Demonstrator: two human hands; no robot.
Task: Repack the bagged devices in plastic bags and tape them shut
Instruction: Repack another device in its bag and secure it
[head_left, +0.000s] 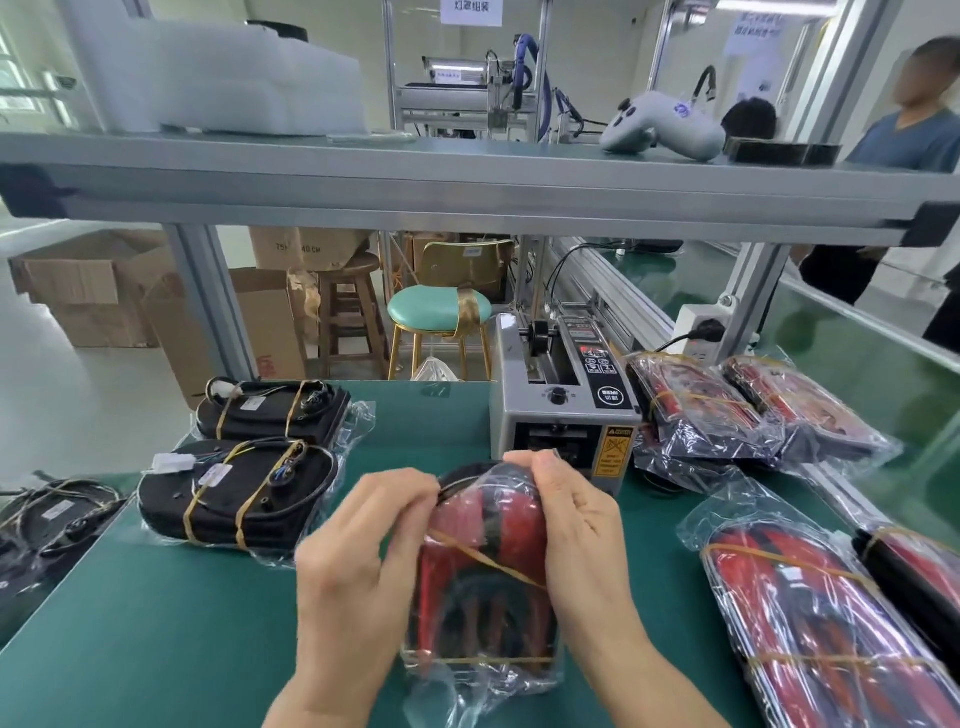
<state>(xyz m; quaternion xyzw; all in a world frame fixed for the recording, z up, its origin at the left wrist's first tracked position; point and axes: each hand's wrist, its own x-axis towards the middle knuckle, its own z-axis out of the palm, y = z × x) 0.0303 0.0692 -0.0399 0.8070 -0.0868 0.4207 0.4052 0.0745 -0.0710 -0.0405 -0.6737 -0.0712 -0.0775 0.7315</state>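
Head camera looked down on a green bench (171, 639). Both hands held one red device (483, 577) in a clear plastic bag at centre, its long axis running from 6 to 12 o'clock. The left hand (358, 561) and right hand (576, 525) each pinched the bag's far end with curled fingers. Three black bagged devices (239, 493) lay at 9 to 10 o'clock. Four red bagged devices (810, 623) lay at 2 to 4 o'clock. One tape dispenser (566, 410) stood at 12 o'clock, just beyond the hands.
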